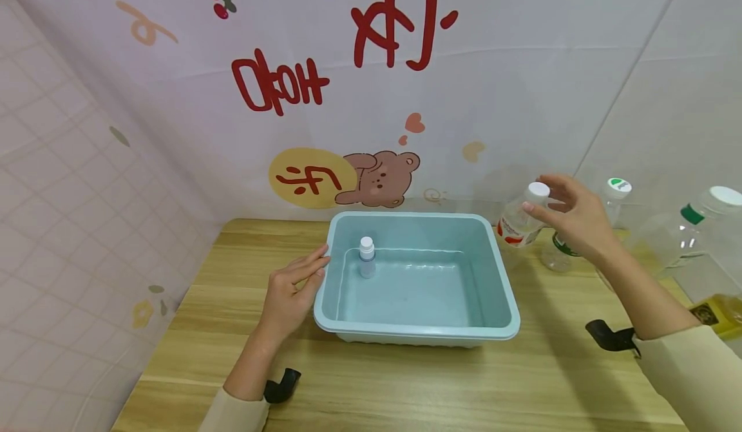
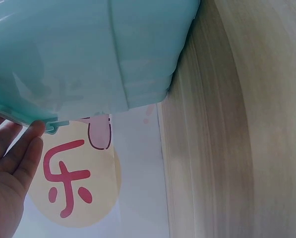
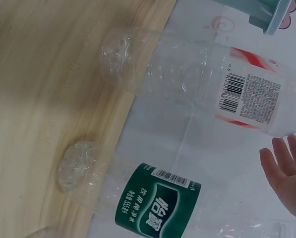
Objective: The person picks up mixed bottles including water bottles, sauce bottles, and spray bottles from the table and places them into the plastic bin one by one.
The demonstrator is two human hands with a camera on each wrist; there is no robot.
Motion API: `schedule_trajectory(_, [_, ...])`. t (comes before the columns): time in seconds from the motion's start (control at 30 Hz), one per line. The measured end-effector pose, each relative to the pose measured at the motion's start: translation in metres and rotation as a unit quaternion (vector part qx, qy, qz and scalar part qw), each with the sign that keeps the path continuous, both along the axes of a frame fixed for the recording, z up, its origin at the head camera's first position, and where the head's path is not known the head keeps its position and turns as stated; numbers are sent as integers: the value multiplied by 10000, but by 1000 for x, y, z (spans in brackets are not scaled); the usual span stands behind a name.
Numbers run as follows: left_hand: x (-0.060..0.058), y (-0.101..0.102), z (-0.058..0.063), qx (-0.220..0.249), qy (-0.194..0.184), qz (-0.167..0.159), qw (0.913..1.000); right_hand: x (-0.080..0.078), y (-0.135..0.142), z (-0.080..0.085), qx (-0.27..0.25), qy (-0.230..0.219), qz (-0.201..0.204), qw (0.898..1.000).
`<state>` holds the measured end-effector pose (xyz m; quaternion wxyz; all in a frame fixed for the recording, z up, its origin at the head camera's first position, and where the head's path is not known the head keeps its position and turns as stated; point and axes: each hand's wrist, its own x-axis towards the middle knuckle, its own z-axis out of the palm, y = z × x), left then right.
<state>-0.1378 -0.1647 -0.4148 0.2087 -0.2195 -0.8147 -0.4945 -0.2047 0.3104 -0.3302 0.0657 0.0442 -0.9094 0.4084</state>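
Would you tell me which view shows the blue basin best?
The head view: the basin shows both rim and inside. The left wrist view shows mostly its outside wall; the right wrist view, only a small piece.

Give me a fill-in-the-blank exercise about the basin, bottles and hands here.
The basin contains just ____ small bottle.
The left hand touches the basin on its ____ side.
The right hand is at the red-labelled bottle, whose cap is ____.
The neighbouring bottle wears a ____ label.

Missing words: one; left; white; green.
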Motion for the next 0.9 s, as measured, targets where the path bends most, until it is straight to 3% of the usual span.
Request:
schedule_trajectory(0.63, [0,0,0,-65,24,36,10000,0,-2,-7,-118,35,-121,9999])
schedule_trajectory(0.9, [11,8,23,-106,-34,96,9999,-2,2,-7,-259,201,-71,9994])
